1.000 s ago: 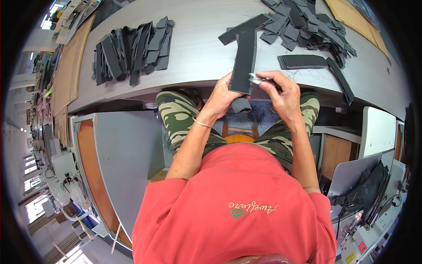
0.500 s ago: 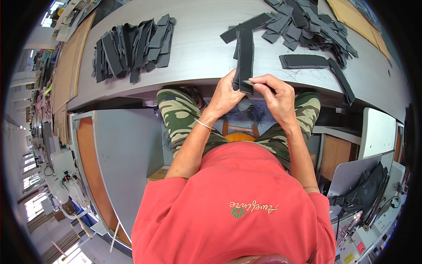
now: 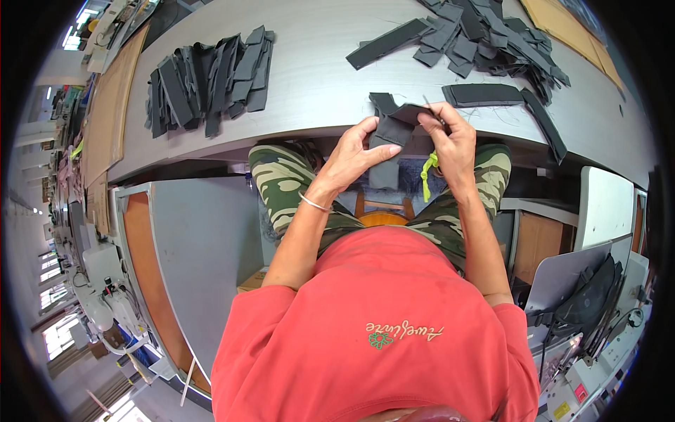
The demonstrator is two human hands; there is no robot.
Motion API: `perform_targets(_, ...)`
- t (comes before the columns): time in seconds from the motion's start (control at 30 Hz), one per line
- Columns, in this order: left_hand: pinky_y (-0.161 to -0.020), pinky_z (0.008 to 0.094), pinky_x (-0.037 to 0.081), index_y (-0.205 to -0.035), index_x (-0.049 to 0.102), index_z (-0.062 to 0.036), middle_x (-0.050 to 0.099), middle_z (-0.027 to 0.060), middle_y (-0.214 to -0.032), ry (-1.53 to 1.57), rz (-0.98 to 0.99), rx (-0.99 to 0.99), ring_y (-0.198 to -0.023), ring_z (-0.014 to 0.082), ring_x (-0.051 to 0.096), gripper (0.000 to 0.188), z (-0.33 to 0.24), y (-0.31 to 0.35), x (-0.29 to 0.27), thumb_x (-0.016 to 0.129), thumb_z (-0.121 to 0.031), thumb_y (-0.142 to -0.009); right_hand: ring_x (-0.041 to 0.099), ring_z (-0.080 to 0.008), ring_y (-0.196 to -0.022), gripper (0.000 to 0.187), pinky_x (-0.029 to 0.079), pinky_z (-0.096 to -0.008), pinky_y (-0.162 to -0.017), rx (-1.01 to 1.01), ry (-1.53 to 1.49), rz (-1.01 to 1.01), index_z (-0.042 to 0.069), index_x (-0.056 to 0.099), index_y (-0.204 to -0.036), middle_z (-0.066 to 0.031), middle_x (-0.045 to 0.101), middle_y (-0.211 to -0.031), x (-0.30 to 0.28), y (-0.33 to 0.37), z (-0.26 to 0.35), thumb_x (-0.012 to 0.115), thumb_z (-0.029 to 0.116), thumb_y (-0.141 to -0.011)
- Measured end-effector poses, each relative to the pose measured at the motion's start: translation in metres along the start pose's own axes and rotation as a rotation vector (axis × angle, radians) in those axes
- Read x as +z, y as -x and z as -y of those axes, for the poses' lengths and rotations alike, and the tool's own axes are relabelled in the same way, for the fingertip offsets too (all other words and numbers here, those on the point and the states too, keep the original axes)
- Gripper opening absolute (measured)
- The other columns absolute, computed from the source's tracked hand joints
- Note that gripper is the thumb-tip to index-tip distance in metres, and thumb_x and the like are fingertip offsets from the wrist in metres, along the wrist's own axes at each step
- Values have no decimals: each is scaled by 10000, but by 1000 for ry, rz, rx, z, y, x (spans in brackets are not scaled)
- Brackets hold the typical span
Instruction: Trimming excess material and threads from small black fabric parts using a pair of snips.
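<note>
Left hand [image 3: 355, 151], right hand [image 3: 450, 137] pinch folded dark strip [image 3: 391, 130]; fingers closed.

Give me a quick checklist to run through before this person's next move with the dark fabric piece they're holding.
1. Left hand grips the dark fabric piece: ok, fingers pinch its folded edge.
2. Right hand on the same piece: ok; it also holds a thin tool, kind cannot tell.
3. Piece lifted off the grey table: ok, held at the near edge.
4. Left stack of strips out of the way: ok.
5. Far pile of strips apart from the hands: ok.
6. Fold lined up evenly: cannot tell.
</note>
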State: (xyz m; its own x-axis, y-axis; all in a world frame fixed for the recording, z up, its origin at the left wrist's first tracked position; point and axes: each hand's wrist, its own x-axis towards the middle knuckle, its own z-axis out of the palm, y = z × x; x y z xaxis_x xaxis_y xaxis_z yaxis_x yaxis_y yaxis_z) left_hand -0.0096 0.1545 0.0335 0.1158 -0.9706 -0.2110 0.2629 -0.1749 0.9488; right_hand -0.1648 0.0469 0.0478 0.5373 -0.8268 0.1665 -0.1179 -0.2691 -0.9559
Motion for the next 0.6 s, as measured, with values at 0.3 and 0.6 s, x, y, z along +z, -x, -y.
perform_targets(0.3, -999, 333, 367, -1088, 613, -20, 546, 99, -1198, -230, -27, 345, -1076, 193, 505, 279, 1, 2, -4, 641, -231, -907, 266, 12, -440, 219, 189, -196, -398, 403, -834, 8, 123, 500, -744, 92, 400, -605, -6, -19, -6, 655, 120, -898)
perform_targets(0.6, -708, 201, 477, -1083, 612, 5, 627, -6, -912, 30, -271, 212, -796, 37, 537, 244, 1, 4, -13, 631, -182, -927, 517, -69, -780, 280, 420, -217, -676, -14, 32, 48, 63, 649, -1118, -2, 595, -823, -22, -7, 4, 694, 176, -866)
